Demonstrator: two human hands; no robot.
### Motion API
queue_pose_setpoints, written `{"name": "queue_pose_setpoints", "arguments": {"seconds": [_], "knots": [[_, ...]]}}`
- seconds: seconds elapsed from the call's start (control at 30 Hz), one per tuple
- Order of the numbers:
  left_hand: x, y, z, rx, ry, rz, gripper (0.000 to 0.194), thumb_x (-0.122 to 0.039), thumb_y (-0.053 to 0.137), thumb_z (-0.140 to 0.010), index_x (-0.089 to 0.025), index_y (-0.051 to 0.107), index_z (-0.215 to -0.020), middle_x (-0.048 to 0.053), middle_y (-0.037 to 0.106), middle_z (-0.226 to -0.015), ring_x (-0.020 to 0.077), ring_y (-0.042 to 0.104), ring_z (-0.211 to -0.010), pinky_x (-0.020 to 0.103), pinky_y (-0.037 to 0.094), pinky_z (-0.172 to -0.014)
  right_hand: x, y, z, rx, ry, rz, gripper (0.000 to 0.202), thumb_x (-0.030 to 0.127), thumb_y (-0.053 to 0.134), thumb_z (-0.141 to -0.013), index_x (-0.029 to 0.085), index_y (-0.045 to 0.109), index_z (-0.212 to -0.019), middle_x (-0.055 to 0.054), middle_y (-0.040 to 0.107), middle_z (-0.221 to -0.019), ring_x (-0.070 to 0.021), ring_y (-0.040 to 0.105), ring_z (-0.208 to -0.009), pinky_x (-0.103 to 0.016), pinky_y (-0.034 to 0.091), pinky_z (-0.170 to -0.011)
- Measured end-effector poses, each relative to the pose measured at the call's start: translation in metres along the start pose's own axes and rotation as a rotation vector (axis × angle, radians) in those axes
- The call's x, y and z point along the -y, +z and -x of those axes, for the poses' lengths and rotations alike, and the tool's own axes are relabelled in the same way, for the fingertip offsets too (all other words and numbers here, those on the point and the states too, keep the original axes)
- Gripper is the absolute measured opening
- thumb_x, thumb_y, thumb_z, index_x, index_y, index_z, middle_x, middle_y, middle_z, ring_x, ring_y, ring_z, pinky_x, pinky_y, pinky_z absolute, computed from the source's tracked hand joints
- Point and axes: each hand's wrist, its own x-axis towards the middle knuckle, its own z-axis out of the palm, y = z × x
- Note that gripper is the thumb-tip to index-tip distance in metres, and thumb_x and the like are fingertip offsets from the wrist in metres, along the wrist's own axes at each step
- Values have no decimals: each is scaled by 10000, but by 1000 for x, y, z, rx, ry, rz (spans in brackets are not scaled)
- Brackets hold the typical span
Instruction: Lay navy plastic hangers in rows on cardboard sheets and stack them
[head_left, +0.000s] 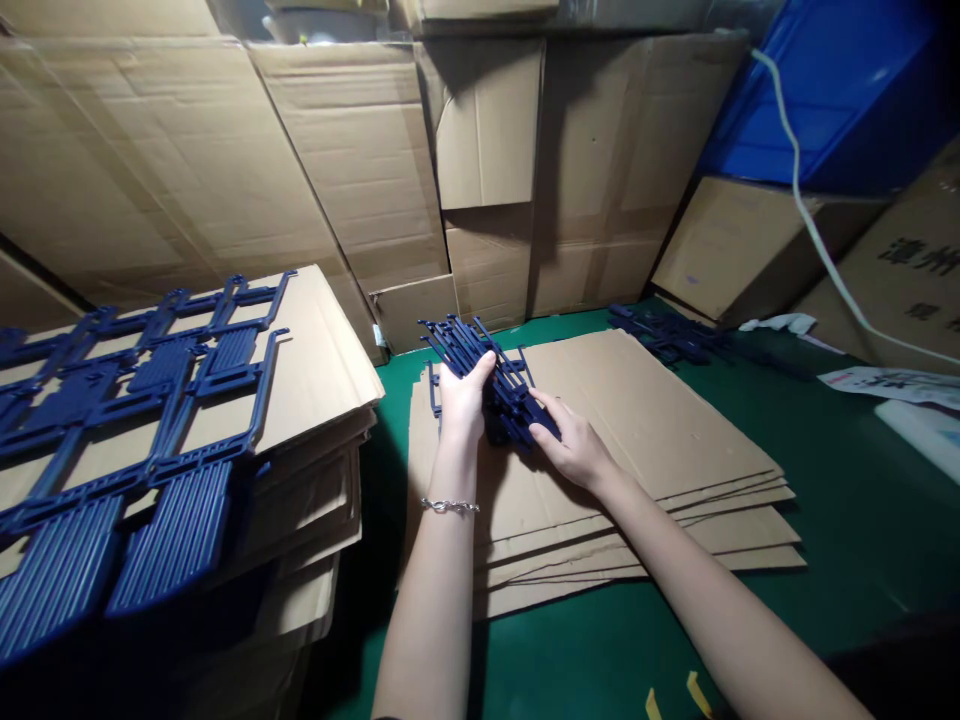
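Between my two hands is a bundle of dark blue plastic frame parts (510, 392), tilted over a stack of flat cardboard sheets (637, 420). My left hand (463, 395) is closed around the bundle's left side, thumb on top. On its lower right end, my right hand (574, 440) grips with thumb and fingers. Another thin blue frame piece (435, 390) shows just left of my left hand, partly hidden behind it. A chain bracelet (450, 506) circles my left wrist.
At left, a tall cardboard stack (322, 360) carries several blue plastic frames (165, 370) and ribbed panels (176, 535). More dark blue parts (667, 332) lie on the green table (840, 480) behind. Cardboard boxes (337, 150) wall the back; a blue bin (817, 100) and white cable (799, 180) are right.
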Motion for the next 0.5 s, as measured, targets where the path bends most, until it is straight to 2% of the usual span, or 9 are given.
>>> {"name": "queue_pose_setpoints", "arguments": {"seconds": [0.13, 0.2, 0.27, 0.37, 0.43, 0.5], "knots": [[0, -2, 0, 28, -28, 5, 381, -298, 718, -614, -159, 504, -897, 19, 590, -819, 106, 566, -674, 248, 482, -671, 2, -2, 0, 30, 27, -60, 462, 361, 346, -872, 164, 359, -1290, -51, 466, -1242, -162, 463, -1109, -300, 363, -951], [-3, -3, 0, 25, -51, 7, 354, -296, 716, -616, -157, 502, -861, -12, 559, -729, 70, 516, -572, 204, 455, -584, 2, -5, -1, -30, 32, -100, 440, 348, 309, -882, 158, 363, -1276, -55, 482, -1226, -155, 463, -1110, -291, 366, -946], [-6, -4, 0, 24, -84, 20, 339, -295, 719, -608, -153, 502, -825, -32, 529, -672, 49, 470, -509, 182, 426, -529, 1, -10, -4, -120, 79, -43, 443, 349, 300, -880, 158, 360, -1275, -65, 478, -1230, -169, 455, -1123, -296, 368, -941], [-10, -5, -1, -17, -118, 74, 327, -284, 725, -596, -148, 501, -791, -40, 517, -645, 38, 456, -488, 168, 411, -506, -7, -22, -9, -201, 327, 213, 483, 372, 323, -864, 181, 333, -1306, -97, 488, -1210, -240, 495, -1064, -357, 402, -875], [-10, -7, -3, -68, -124, 124, 317, -256, 729, -591, -148, 497, -777, -46, 515, -634, 33, 450, -476, 156, 401, -485, -15, -29, -11, -180, 507, 388, 507, 366, 332, -855, 155, 325, -1316, -141, 504, -1170, -280, 524, -1002, -389, 411, -834], [-10, -10, -5, -120, -127, 203, 287, -211, 725, -600, -147, 501, -767, -48, 518, -628, 26, 447, -466, 144, 397, -478, -22, -33, -12, -107, 635, 517, 509, 347, 348, -844, 90, 357, -1284, -184, 505, -1137, -305, 526, -983, -405, 406, -822]]}}
